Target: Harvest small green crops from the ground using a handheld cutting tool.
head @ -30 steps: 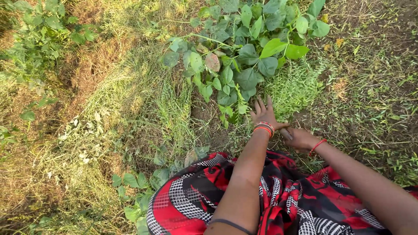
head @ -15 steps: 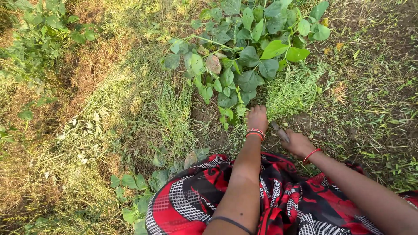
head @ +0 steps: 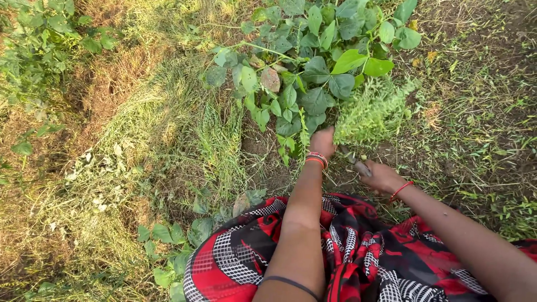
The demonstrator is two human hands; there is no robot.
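Note:
My left hand point(head: 323, 141), with red bangles at the wrist, is closed around the base of a tuft of fine green grass point(head: 372, 114) under a broad-leaved plant point(head: 313, 61). My right hand point(head: 381, 177), with a red thread at the wrist, grips a small tool with a dark blade point(head: 353, 159) that points at the foot of the tuft. The blade's tip is partly hidden by the stems. A red, black and white patterned cloth point(head: 358, 251) covers my lap below both arms.
Flattened pale grass point(head: 140, 140) lies to the left with dry brown patches point(head: 106, 89) beyond. A leafy weed point(head: 39, 39) stands at the top left. Small broad leaves point(head: 179, 240) grow by my knee. Sparse grass on bare soil point(head: 481, 112) spreads to the right.
My left hand reached forward with fingers spread, then closed on the grass tuft. My right hand moved up toward the tuft with the tool.

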